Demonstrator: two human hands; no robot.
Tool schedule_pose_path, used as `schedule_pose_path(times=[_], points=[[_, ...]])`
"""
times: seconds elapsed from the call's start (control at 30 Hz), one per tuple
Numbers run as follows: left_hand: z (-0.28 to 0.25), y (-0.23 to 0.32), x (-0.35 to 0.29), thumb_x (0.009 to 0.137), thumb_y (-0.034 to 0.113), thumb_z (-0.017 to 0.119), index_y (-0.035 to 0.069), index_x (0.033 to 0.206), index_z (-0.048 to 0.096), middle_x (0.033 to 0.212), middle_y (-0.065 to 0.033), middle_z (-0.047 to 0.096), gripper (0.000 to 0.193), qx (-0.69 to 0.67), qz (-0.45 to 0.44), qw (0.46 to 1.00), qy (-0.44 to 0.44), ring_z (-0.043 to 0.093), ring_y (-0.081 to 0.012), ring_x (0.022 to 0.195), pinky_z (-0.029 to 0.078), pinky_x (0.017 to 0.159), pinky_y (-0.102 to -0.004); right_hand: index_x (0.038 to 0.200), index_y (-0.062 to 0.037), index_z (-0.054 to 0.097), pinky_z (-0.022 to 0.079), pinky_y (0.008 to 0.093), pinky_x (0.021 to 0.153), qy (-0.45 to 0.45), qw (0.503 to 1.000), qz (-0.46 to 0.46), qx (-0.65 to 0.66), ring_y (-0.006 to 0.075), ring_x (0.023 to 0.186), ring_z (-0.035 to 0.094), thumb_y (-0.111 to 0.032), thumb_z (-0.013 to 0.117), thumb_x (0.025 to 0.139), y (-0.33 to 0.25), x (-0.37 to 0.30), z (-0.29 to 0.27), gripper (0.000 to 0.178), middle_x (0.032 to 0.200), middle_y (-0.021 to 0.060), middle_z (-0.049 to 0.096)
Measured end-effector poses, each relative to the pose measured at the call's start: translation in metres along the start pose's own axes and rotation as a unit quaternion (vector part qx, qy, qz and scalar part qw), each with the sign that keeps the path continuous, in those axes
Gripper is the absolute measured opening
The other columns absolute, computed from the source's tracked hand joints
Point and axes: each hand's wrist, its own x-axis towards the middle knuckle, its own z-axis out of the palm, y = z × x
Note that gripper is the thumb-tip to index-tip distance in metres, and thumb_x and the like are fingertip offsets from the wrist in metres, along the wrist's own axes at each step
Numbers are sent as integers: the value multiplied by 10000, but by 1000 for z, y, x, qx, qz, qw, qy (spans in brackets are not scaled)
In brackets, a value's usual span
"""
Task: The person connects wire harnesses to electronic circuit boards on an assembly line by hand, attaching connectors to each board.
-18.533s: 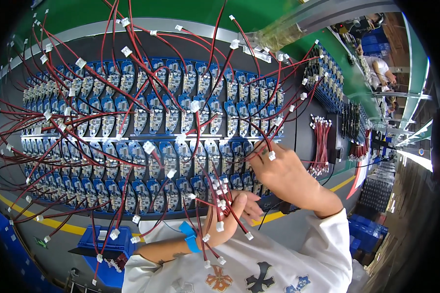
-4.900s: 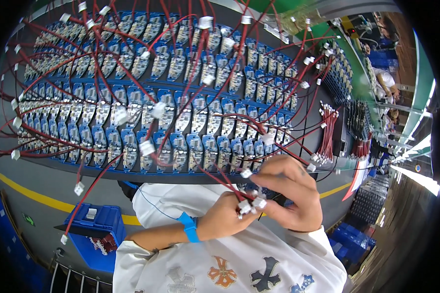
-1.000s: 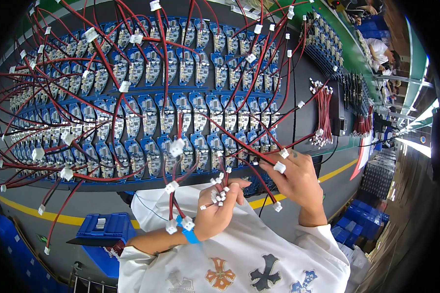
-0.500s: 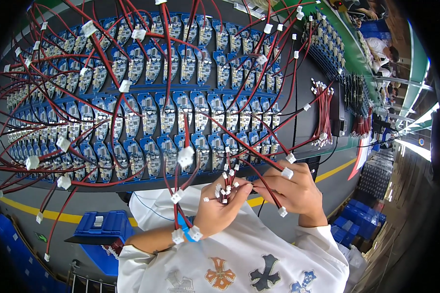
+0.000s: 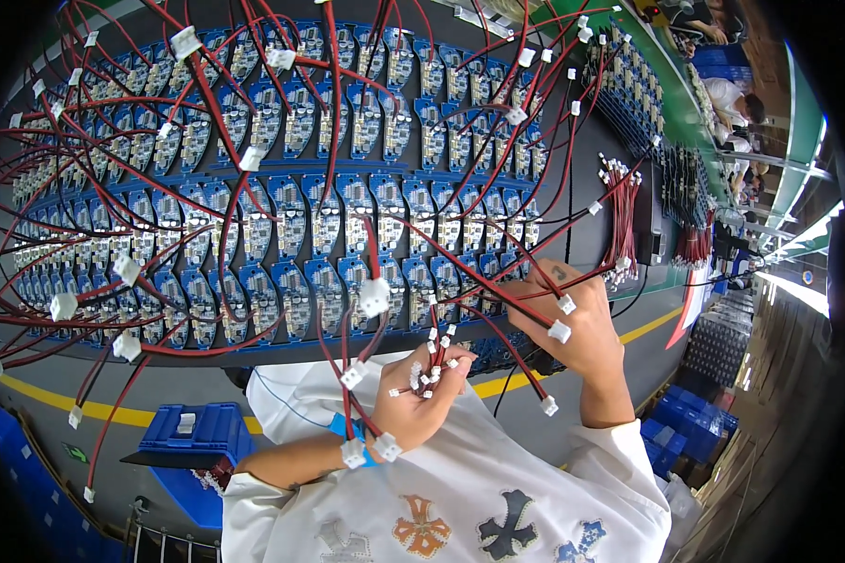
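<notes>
My left hand (image 5: 415,405) is closed around a bunch of short red-and-black wire leads (image 5: 432,361); their small white plugs stick out above the fist. A blue band (image 5: 352,439) circles that wrist. My right hand (image 5: 577,314) is at the near right part of the rows of blue circuit boards (image 5: 352,225), fingers bent together against the nearest row. Its fingertips are partly hidden, so what they pinch cannot be made out. Long red-and-black leads with white plugs (image 5: 559,331) hang from the boards and cross in front of this hand.
Right of the boards lies a bundle of wire leads (image 5: 622,220). Beyond it are stacked boards (image 5: 629,89) and a dark box (image 5: 650,225). Leads with a large white plug (image 5: 375,296) overhang the near edge. A blue bin (image 5: 197,432) stands at lower left. People sit at far right.
My right hand has left my left hand and moved up and away to the boards. My left hand keeps the bunch of leads, its fingers drawn in closer. The view has shifted slightly.
</notes>
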Motion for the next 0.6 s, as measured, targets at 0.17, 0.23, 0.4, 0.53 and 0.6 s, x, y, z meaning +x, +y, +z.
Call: schedule_pose_path(times=[0.17,0.23,0.4,0.53,0.6], points=[[-2,2,0,833,69,557,-14,881,585,624,-29,576,100,10,0,1000,-9,523,-56,557,407,505,-219,818,-65,625,406,340,564,-88,995,-20,-37,244,742,549,-88,709,577,-3,12,-11,256,803,54,558],[-2,4,-1,833,65,554,-17,881,585,635,-34,580,100,13,1,1000,-13,525,-59,564,411,510,-223,733,-72,594,398,318,499,-65,995,-55,-54,204,686,536,-99,646,592,-5,19,-12,153,728,37,503],[-4,-1,-2,833,56,547,-21,885,585,649,-33,587,100,-18,9,1000,-19,520,-58,567,410,517,-215,635,-79,552,394,296,437,-32,990,-120,-64,162,651,521,-102,577,612,-3,26,-14,42,666,19,454],[-6,5,-1,845,18,530,-38,878,588,672,-25,572,87,13,19,999,-36,530,-59,584,412,508,-191,634,-74,543,414,298,489,-64,989,-119,-64,170,685,522,-95,562,614,-4,29,-14,35,677,22,466],[-6,5,0,844,12,526,-42,880,587,675,-24,575,90,4,20,998,-54,523,-54,581,406,505,-189,642,-69,543,423,299,517,-89,987,-119,-64,174,706,523,-91,555,617,-6,31,-16,35,687,27,472]])
